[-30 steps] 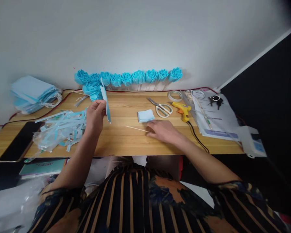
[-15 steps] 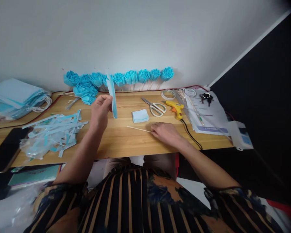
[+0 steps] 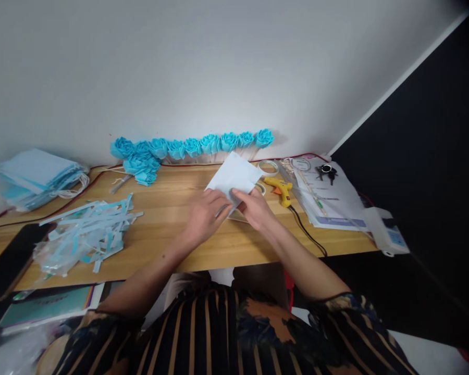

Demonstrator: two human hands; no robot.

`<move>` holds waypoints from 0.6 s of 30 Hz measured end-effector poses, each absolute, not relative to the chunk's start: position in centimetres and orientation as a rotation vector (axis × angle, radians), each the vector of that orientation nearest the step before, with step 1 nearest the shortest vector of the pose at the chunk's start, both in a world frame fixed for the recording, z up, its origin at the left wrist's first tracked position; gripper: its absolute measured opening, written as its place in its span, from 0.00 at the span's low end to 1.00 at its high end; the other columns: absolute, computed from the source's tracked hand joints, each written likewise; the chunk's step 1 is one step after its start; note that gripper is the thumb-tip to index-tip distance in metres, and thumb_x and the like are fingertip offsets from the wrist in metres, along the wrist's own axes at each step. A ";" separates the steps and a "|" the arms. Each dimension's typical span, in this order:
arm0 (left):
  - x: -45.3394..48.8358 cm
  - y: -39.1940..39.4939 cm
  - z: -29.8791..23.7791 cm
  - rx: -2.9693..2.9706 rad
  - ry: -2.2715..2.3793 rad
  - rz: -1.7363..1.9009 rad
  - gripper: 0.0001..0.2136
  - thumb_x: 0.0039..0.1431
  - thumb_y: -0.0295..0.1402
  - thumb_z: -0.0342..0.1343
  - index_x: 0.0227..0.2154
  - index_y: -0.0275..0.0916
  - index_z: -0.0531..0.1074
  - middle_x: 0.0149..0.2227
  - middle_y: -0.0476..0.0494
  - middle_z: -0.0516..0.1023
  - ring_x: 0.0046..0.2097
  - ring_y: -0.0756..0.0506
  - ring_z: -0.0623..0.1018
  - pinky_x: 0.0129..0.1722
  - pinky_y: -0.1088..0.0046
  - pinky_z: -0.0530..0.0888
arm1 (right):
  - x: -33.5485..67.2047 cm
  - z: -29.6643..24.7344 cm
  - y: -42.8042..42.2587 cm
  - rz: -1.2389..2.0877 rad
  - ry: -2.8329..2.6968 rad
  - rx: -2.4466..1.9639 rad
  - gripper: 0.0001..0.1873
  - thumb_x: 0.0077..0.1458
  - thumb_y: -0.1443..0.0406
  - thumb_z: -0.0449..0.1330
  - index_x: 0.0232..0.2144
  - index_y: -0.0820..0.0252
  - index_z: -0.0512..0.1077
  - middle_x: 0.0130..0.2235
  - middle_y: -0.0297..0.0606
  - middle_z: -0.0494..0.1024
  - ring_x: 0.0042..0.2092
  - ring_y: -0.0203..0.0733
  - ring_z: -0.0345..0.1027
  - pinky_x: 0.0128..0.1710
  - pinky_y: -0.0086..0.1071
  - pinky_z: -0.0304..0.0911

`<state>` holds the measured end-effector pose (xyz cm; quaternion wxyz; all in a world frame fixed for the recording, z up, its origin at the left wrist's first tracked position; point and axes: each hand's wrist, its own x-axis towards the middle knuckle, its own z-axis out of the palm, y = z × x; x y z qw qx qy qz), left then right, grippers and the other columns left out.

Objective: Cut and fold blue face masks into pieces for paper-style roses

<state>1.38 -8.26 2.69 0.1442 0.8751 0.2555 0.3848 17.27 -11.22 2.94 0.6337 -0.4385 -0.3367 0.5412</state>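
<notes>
A pale blue square sheet [image 3: 233,177] is held up over the middle of the desk, one corner pointing away from me. My right hand [image 3: 257,209] pinches its near corner, thumb on top. At the lower left edge, the fingers of my left hand [image 3: 206,214] are closed on the sheet too. Part of a thin stick [image 3: 238,219] shows below the hands. Behind the sheet, the scissors are mostly covered; only a bit of a pale handle [image 3: 261,188] shows. The small stack of blue squares is hidden from view.
Blue fabric flowers [image 3: 192,147] line the wall. Left are stacked blue sheets [image 3: 39,172], cut strips [image 3: 97,224] and a phone [image 3: 13,258]. To the right lie a tape roll [image 3: 268,167], a yellow glue gun [image 3: 280,190] with its cord, papers [image 3: 336,195] and keys [image 3: 326,172].
My left hand has moved right and down with the sheet, which now shows its broad face. My right hand has risen from the stick and taken hold of the sheet. The view has tilted slightly.
</notes>
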 end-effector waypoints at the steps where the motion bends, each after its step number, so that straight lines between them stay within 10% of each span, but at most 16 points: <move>1: 1.1 -7.9 2.8 2.474 0.785 1.175 0.09 0.65 0.35 0.52 0.33 0.41 0.76 0.38 0.42 0.80 0.42 0.43 0.76 0.45 0.63 0.71 | 17.3 2.6 -11.1 1.222 -0.715 -1.016 0.17 0.41 0.58 0.72 0.35 0.55 0.75 0.37 0.35 0.84 0.41 0.45 0.77 0.42 0.36 0.72; 7: 0.2 -4.0 3.9 1.932 0.950 1.057 0.20 0.55 0.45 0.61 0.47 0.39 0.76 0.45 0.39 0.81 0.44 0.42 0.78 0.44 0.64 0.74 | 17.5 2.5 -11.2 1.279 -0.710 -0.967 0.18 0.38 0.60 0.72 0.35 0.57 0.77 0.36 0.36 0.85 0.40 0.48 0.79 0.45 0.41 0.73; 18: 0.0 -2.5 2.9 1.568 0.890 0.649 0.27 0.40 0.56 0.67 0.31 0.33 0.78 0.28 0.44 0.79 0.29 0.48 0.74 0.28 0.75 0.66 | 20.0 3.3 -9.9 1.109 -0.736 -1.047 0.21 0.35 0.55 0.75 0.32 0.59 0.78 0.33 0.34 0.83 0.36 0.41 0.75 0.39 0.34 0.70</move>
